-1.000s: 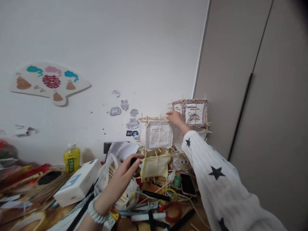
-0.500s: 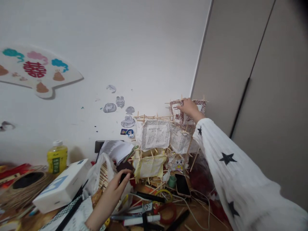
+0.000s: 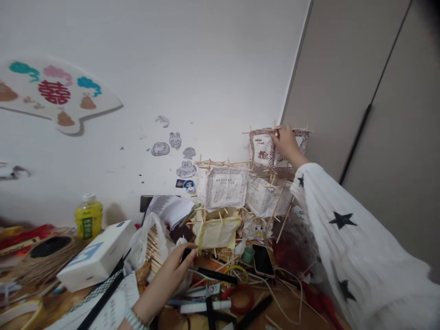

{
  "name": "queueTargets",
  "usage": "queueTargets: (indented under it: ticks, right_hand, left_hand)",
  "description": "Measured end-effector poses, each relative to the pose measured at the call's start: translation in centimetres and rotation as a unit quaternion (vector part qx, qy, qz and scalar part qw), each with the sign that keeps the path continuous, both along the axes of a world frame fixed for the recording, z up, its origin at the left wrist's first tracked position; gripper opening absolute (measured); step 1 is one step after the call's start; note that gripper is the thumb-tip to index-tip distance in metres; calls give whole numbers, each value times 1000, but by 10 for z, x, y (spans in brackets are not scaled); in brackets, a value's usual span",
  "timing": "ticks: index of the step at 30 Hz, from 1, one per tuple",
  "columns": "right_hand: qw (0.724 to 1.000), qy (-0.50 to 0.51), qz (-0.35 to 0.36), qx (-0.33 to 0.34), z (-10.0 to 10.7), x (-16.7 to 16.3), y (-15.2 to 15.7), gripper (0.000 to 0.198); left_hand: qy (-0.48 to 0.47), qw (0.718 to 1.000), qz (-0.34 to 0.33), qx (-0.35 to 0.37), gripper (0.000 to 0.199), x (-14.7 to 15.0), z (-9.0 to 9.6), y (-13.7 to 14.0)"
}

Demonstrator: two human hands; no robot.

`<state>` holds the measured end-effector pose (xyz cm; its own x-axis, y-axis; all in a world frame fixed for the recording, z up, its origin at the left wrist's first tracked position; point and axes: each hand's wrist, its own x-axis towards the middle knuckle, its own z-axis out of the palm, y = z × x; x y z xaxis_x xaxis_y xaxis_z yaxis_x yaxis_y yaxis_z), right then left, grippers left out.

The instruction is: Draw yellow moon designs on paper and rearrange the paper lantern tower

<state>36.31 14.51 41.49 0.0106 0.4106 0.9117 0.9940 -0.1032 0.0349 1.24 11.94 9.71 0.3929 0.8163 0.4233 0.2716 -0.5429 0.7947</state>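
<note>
At the upper right, my right hand [image 3: 286, 141] grips the top stick of a paper lantern [image 3: 262, 155] with a stick frame. Dark patterned borders and small drawings decorate its panels. Below it stand a white paper lantern [image 3: 227, 189] with a line drawing and a yellowish paper lantern [image 3: 217, 234], both on thin wooden sticks. My left hand [image 3: 177, 263] is closed around a small black object [image 3: 185, 255], mostly hidden by the fingers, close to the yellowish lantern's lower left corner. I cannot tell whether that hand touches the lantern.
Scissors [image 3: 242, 300], pens and loose sticks litter the desk in front. A phone [image 3: 263, 261] lies beside a green cup [image 3: 248, 255]. On the left are a white box [image 3: 96, 256], a yellow bottle [image 3: 88, 217] and a twine roll [image 3: 48, 259]. A cabinet [image 3: 357, 91] borders the right side.
My right hand has moved up and to the right with the patterned lantern, and more of its left panel shows. My left hand stays near the yellowish lantern. The whole view has shifted slightly.
</note>
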Motion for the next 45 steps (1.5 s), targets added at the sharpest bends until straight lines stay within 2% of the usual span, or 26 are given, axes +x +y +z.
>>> queueTargets:
  ticks: [4,11,14,17,20,22,27,30,33,38,41,45]
  right_hand:
    - [999,-12,7,43,15,-6,-10,27]
    - [991,-34,5,131,46,-37,-31,30]
    - [985,-20,45,167,59,-59,-35,27]
    - [980,5,100,173,67,-90,-31,22]
    - [979,28,135,152,68,-123,-15,21]
    - [983,41,138,115,65,-142,-1,21]
    - [990,55,122,-44,49,-168,32,26]
    - [985,31,121,-115,45,-170,43,33]
    - [986,3,118,-117,47,-162,54,38]
    - [980,-59,154,-113,50,-141,62,40]
    - [982,-71,148,-88,47,-136,48,47]
    - [989,-63,131,-7,41,-126,14,49]
  left_hand:
    - [3,1000,1,5,35,-2,2,-1]
    - [23,999,14,20,36,-5,5,-1]
    - [34,999,8,19,36,-5,6,-2]
    - [37,999,6,16,37,-5,9,-4]
    - [32,999,3,17,33,-6,11,-6]
    - [27,999,3,20,31,-6,10,-5]
    - [21,1000,3,23,29,-8,8,-5]
    - [31,999,-5,21,30,-8,11,-8]
    - [48,999,-13,18,31,-8,13,-10]
    - [57,998,-7,21,34,-7,11,-8]
    - [56,998,-14,20,33,-7,13,-9]
    - [51,998,-10,23,34,-7,13,-8]
